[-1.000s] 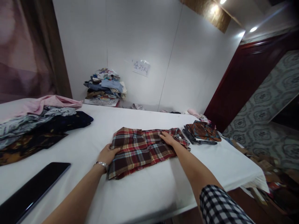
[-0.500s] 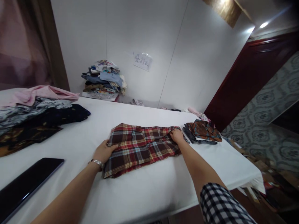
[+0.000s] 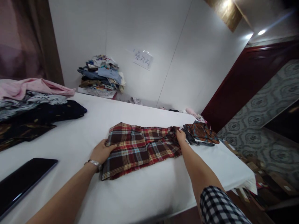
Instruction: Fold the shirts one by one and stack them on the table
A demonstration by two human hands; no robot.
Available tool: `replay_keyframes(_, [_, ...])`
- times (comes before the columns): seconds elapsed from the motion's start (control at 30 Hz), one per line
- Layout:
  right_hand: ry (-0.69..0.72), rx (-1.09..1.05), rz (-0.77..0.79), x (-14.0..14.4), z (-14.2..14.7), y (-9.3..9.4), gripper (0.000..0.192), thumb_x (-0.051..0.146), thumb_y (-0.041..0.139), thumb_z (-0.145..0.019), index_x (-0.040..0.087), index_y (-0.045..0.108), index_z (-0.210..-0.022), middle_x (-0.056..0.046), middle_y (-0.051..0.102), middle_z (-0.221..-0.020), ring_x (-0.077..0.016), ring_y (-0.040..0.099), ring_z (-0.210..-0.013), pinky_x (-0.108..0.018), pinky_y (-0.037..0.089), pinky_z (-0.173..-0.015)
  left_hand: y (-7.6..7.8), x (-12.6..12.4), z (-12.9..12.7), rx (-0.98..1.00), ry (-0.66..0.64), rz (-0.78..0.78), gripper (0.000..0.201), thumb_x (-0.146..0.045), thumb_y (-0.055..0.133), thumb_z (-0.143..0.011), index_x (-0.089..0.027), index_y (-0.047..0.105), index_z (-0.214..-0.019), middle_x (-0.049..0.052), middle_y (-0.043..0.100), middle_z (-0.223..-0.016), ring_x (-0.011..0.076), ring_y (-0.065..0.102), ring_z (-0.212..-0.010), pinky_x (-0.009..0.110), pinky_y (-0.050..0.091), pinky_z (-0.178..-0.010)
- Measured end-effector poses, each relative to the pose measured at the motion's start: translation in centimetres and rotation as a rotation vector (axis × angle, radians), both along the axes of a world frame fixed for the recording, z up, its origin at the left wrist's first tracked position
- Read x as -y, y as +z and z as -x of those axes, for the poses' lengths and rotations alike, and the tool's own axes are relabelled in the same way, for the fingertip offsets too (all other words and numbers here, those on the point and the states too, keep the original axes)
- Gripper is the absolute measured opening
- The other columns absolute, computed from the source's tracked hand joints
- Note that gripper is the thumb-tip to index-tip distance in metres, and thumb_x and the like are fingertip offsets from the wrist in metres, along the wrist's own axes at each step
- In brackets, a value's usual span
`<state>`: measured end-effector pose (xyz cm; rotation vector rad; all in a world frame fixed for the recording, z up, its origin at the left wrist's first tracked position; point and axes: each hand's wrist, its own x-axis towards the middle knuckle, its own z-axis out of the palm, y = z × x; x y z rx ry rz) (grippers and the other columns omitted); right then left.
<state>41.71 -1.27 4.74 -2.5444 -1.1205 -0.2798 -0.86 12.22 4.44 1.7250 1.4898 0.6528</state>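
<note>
Just beside the plaid shirt (image 3: 142, 146) lies a folded patterned garment (image 3: 201, 133).

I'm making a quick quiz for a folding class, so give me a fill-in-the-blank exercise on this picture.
1. Both hands rest on a folded ____ shirt on the white table.
2. The left hand wears a ____ at the wrist.
3. The right hand is at the shirt's end nearest the small pile of ____ patterned cloth.

Missing words: plaid; bracelet; orange
</note>
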Motion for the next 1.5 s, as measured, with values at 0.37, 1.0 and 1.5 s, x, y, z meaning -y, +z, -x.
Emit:
replay_keyframes(0.37, [0.288, -0.027, 0.225, -0.6, 4.0, 0.3, 0.039, 0.036, 0.04, -0.1, 0.021, 0.067, -0.124, -0.01, 0.058, -0.139, -0.0229, 0.047, -0.132, -0.038, 0.036, -0.108, 0.2, 0.3, -0.1, 0.057, -0.001, 0.029, 0.032, -0.034, 0.066, -0.074, -0.019, 0.064, -0.102, 0.009, 0.075, -0.099, 0.0286, 0.069, -0.092, 0.036, 0.052, -0.08])
replay_keyframes(1.0, [1.016, -0.387, 0.248, -1.3, 27.7, 1.2, 0.066, 0.052, 0.054, -0.092, 0.017, 0.045, -0.147, -0.012, 0.033, -0.158, -0.0274, 0.024, -0.148, -0.046, 0.018, -0.122, 2.7, 1.0, 3.9, 0.177, 0.16, 0.068, 0.024, -0.021, 0.069, -0.067, -0.016, 0.066, -0.09, 0.008, 0.076, -0.089, 0.024, 0.07, -0.086, 0.03, 0.053, -0.074])
replay_keyframes(1.5, [0.449, -1.875, -0.473, 3.5, 17.5, 3.1, 0.056, 0.061, 0.052, -0.088, 0.019, 0.06, -0.124, -0.012, 0.073, -0.111, -0.0275, 0.07, -0.103, -0.044, 0.055, -0.089, 7.9, 6.6, -10.1, 0.306, -0.428, -0.089, 0.04, -0.036, 0.062, -0.086, -0.018, 0.062, -0.122, 0.012, 0.073, -0.111, 0.0226, 0.071, -0.095, 0.039, 0.056, -0.089])
